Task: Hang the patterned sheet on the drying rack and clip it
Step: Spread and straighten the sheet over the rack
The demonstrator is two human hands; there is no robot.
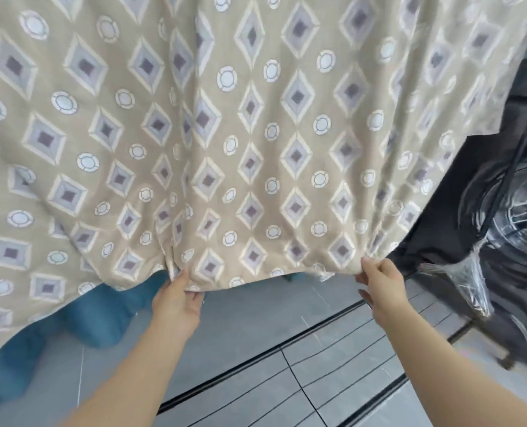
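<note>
as left hand [176,303] and right hand [382,288] pinch the sheet [256,134], tiles [333,365] lie below.

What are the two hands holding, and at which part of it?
Both hold the patterned sheet by its lower edge. The left hand pinches a gathered fold there, and the right hand pinches the edge further right.

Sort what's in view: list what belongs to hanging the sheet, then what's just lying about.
Belongs to the job:
patterned sheet
left hand and right hand, both gripping its lower edge

Just there:
blue object under the sheet's edge
dark plastic-wrapped appliance
tiled floor
</note>
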